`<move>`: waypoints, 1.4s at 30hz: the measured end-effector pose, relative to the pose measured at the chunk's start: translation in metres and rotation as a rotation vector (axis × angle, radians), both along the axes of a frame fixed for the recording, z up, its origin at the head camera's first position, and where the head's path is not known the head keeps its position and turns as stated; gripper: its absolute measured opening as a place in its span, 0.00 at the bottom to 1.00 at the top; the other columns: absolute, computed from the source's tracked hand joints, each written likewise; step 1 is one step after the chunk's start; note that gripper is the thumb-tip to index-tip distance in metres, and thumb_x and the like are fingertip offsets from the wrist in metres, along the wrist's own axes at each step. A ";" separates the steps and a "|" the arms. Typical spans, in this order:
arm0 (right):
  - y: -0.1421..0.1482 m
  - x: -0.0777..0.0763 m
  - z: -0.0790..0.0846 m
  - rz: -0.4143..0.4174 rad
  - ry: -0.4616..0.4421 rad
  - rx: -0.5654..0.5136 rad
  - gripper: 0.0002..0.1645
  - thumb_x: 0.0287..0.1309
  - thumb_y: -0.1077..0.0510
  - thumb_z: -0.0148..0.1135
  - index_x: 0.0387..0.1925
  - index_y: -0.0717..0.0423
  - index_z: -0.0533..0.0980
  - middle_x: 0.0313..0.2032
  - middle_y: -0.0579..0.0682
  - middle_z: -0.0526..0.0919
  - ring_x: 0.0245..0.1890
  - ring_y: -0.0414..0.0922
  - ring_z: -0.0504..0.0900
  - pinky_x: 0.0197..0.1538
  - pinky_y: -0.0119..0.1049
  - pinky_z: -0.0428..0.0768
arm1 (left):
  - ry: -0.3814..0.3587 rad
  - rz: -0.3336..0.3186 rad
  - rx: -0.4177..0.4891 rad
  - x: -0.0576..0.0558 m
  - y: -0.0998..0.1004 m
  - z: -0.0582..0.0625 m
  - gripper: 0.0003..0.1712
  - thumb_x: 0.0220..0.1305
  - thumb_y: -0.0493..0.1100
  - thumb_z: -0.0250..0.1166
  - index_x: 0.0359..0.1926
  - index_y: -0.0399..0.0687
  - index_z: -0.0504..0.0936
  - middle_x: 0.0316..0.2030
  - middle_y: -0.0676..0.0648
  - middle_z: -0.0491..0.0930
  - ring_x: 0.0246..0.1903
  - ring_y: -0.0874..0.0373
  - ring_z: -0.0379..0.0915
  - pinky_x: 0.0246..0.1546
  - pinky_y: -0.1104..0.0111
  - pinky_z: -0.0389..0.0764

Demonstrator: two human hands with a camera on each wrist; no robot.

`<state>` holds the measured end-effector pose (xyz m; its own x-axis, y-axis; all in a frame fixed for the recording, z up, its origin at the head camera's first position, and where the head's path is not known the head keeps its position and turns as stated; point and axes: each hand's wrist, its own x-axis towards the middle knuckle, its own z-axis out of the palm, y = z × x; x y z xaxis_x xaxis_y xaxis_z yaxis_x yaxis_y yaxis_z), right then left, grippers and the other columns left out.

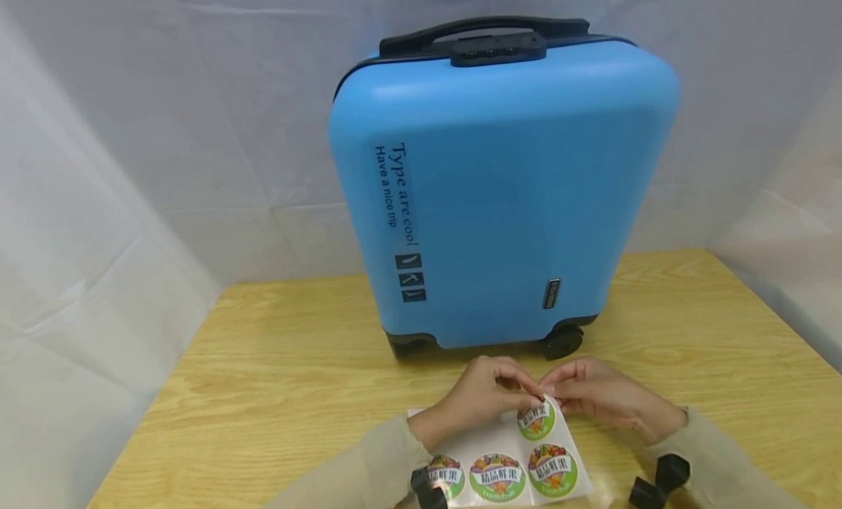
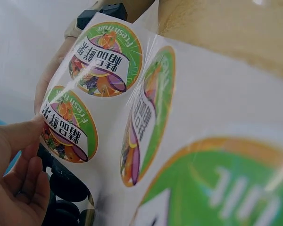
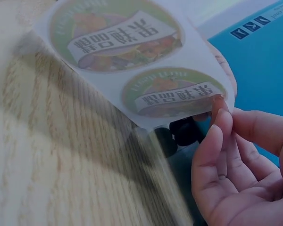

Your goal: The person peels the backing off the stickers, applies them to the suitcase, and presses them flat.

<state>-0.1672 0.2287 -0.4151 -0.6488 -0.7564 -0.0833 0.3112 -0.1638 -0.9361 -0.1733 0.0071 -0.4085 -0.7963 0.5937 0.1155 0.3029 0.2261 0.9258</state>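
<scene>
A white sheet of round fruit stickers [image 1: 524, 450] lies low in the head view, its far edge lifted off the table. Each sticker has a green rim, pictured fruit and a white banner. My left hand [image 1: 483, 396] comes over the sheet from the left and pinches its far edge, thumb close to the top right sticker [image 1: 536, 421]. At that same corner my right hand [image 1: 605, 393] pinches with thumb and index finger [image 3: 259, 127]. The fingertips of both hands nearly meet there. In the right wrist view, the sheet [image 3: 108, 82] hangs tilted above the wood.
Behind my hands a blue suitcase [image 1: 506, 187] stands upright on the wooden table [image 1: 276, 377], its black wheel [image 1: 563, 341] close to my fingers. White cloth [image 1: 263, 129] hangs behind and at the sides. Black devices [image 1: 671, 472] are strapped at my wrists.
</scene>
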 end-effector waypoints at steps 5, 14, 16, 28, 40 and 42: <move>0.001 0.000 0.000 -0.017 -0.007 0.024 0.16 0.66 0.68 0.48 0.45 0.55 0.80 0.42 0.49 0.84 0.42 0.39 0.83 0.45 0.30 0.80 | 0.003 0.020 -0.015 0.000 0.001 0.001 0.07 0.50 0.35 0.72 0.33 0.41 0.87 0.33 0.50 0.83 0.31 0.67 0.71 0.34 0.77 0.73; 0.002 0.000 0.000 0.013 -0.010 -0.028 0.17 0.65 0.70 0.48 0.48 0.56 0.78 0.45 0.50 0.83 0.47 0.42 0.82 0.51 0.35 0.79 | 0.031 0.000 0.026 -0.004 0.000 -0.004 0.07 0.49 0.39 0.73 0.33 0.45 0.87 0.32 0.53 0.83 0.33 0.67 0.74 0.33 0.76 0.76; 0.001 0.000 0.001 0.010 -0.009 -0.025 0.17 0.64 0.70 0.48 0.47 0.56 0.78 0.44 0.50 0.83 0.46 0.42 0.82 0.51 0.35 0.79 | 0.039 -0.007 0.030 -0.004 0.000 -0.004 0.07 0.49 0.39 0.73 0.33 0.45 0.88 0.31 0.54 0.83 0.33 0.68 0.74 0.33 0.76 0.76; -0.001 0.001 -0.001 -0.005 -0.032 -0.011 0.16 0.64 0.70 0.49 0.46 0.56 0.79 0.44 0.50 0.84 0.46 0.42 0.82 0.50 0.34 0.79 | 0.082 -0.027 0.010 -0.005 -0.001 -0.006 0.07 0.50 0.40 0.72 0.33 0.46 0.88 0.31 0.59 0.81 0.34 0.71 0.73 0.35 0.76 0.76; -0.002 0.001 0.000 -0.002 -0.025 0.005 0.16 0.64 0.71 0.49 0.45 0.57 0.79 0.43 0.50 0.84 0.45 0.42 0.82 0.50 0.34 0.79 | 0.056 -0.048 -0.046 -0.005 0.001 -0.002 0.04 0.51 0.37 0.72 0.31 0.44 0.87 0.32 0.54 0.82 0.33 0.71 0.72 0.36 0.77 0.74; -0.002 0.001 0.000 -0.007 -0.026 0.018 0.15 0.63 0.70 0.49 0.45 0.57 0.79 0.43 0.50 0.84 0.45 0.42 0.82 0.50 0.34 0.79 | 0.034 -0.048 -0.043 -0.004 0.001 -0.002 0.04 0.51 0.36 0.72 0.31 0.43 0.87 0.32 0.52 0.82 0.33 0.70 0.72 0.36 0.76 0.74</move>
<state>-0.1666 0.2268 -0.4150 -0.6518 -0.7498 -0.1140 0.3342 -0.1490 -0.9306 -0.1776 0.0085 -0.4100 -0.7627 0.6363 0.1160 0.3457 0.2496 0.9045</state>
